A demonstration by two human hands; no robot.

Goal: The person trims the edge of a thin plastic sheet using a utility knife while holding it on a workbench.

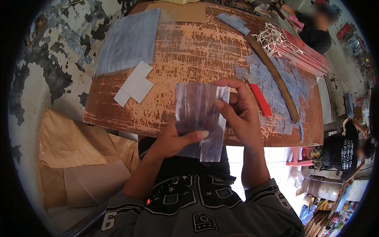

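Note:
Over the table's near edge I hold clear plastic sheets, rectangular, shiny and slightly wrinkled, with a lower piece offset from the rest. My left hand grips them from the lower left, its thumb pressed on the front and its other fingers hidden behind. My right hand pinches their upper right side between thumb and fingers, with the index finger bent over the top corner. Just right of that hand lies a cutter with a red handle. Many small cut pieces of clear plastic are spread beyond it.
A long wooden strip lies across the plastic pieces. Large clear sheets and white cards are on the table's left. White strings top red-edged sheets. Brown paper stands at left. Two other people are at right.

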